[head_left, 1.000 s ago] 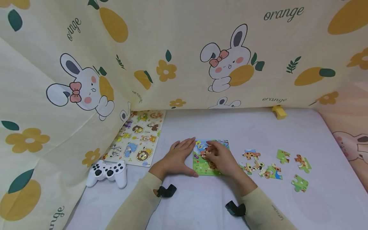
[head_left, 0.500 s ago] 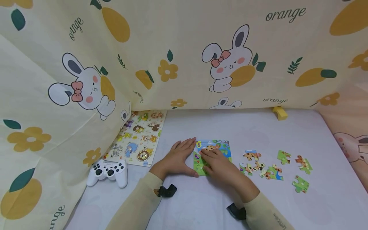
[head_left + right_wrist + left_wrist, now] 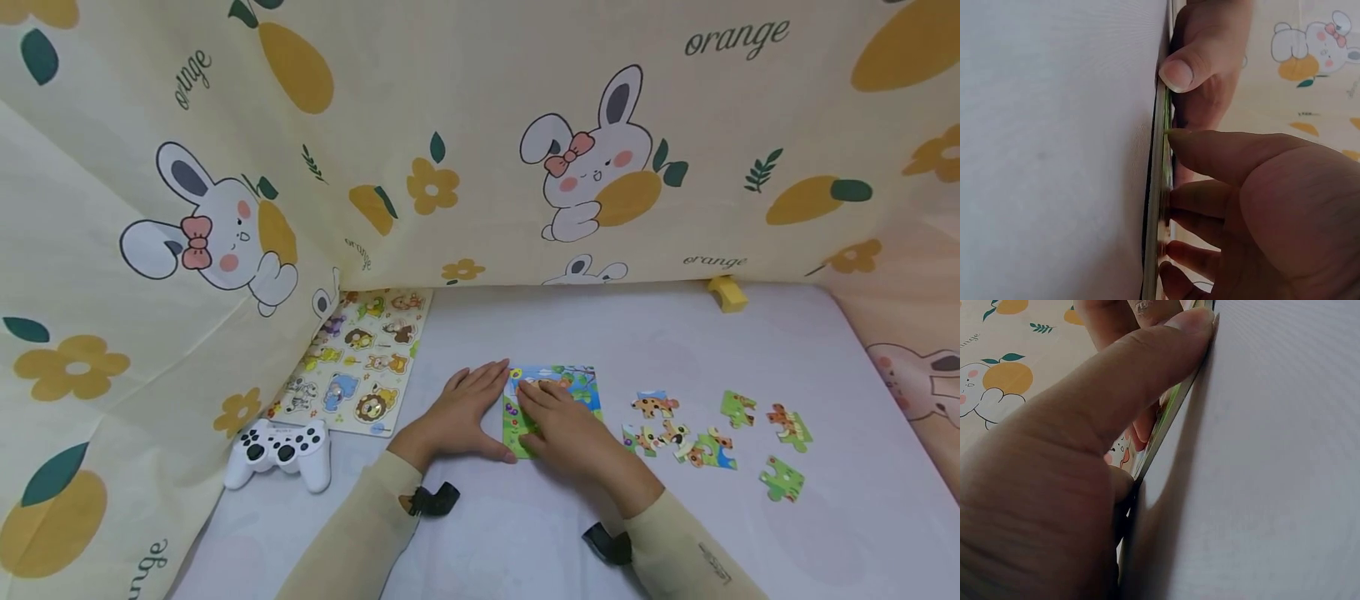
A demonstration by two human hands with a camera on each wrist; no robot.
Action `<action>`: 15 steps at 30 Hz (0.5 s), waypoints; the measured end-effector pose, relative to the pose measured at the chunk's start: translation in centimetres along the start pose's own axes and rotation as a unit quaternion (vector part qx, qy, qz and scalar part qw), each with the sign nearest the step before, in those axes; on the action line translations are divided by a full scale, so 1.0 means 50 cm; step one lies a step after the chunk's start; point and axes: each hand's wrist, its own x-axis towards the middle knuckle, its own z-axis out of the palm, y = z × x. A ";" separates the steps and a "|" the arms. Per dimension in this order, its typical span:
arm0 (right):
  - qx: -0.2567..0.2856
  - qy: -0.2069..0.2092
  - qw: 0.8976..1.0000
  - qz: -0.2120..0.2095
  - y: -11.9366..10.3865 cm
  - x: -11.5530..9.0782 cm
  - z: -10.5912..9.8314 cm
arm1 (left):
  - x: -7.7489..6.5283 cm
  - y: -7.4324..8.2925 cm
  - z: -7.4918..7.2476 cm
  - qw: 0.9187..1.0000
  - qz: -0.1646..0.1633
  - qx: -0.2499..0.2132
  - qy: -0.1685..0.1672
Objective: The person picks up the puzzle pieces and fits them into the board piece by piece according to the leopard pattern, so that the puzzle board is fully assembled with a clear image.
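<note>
A small jigsaw puzzle board (image 3: 584, 380) with a green and blue picture lies on the white-covered table. My left hand (image 3: 457, 417) spreads along its left edge, fingertips at the upper corner and thumb at the lower one. The left wrist view shows the thumb (image 3: 1147, 362) straight against the board's edge. My right hand (image 3: 570, 429) rests over the middle of the board with its fingertips on the picture, hiding much of it. In the right wrist view the fingers (image 3: 1200, 203) touch the board's face, with the left thumb (image 3: 1179, 74) at the edge beyond.
Loose jigsaw pieces (image 3: 782, 479) lie to the right of the board, several of them close together. At the left are a white game controller (image 3: 279, 454) and an animal picture board (image 3: 393, 383). A yellow block (image 3: 727, 294) stands by the patterned curtain (image 3: 480, 150) at the back.
My right hand has gone from bunched fingertips over the board to extended fingers laid on it, then moved slightly left. The left hand has stayed at the board's left edge.
</note>
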 end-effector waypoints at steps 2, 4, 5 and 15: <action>0.001 0.001 1.000 -0.001 0.000 0.003 0.000 | -0.001 -0.001 0.001 1.000 0.000 -0.001 0.000; 0.008 0.001 1.000 0.000 0.001 0.005 0.001 | -0.001 -0.002 0.002 1.000 0.000 -0.003 0.001; 0.016 0.003 1.000 -0.001 0.002 0.005 0.001 | -0.002 -0.003 0.002 1.000 -0.001 -0.003 0.000; 0.232 0.081 0.969 -0.001 0.044 -0.020 -0.030 | 0.001 -0.004 0.005 1.000 -0.004 0.002 0.002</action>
